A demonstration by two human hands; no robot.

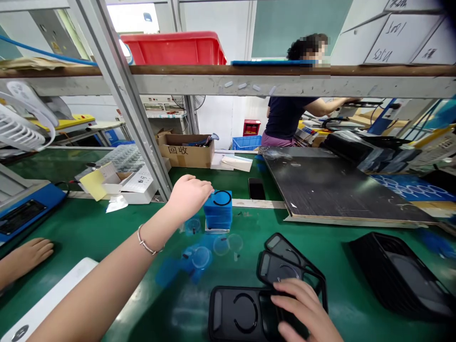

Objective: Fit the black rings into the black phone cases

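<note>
- Fingers of the right hand (304,308) are resting slightly apart on overlapping black phone cases (249,308), matte, with C-shaped ring outlines
- Fingers of the left hand (188,195) are staying together, just beside a blue block (218,211) topped by a black ring
- Everything is lying on the green bench (85,228)
- Cardboard box (185,152), marked 回收, is sitting beyond

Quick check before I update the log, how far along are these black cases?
Done: the front case shows a black ring in place. In hand: the right hand rests on the cases, the left hand is at the blue stack. Left: clear discs lie loose on the mat.
</note>
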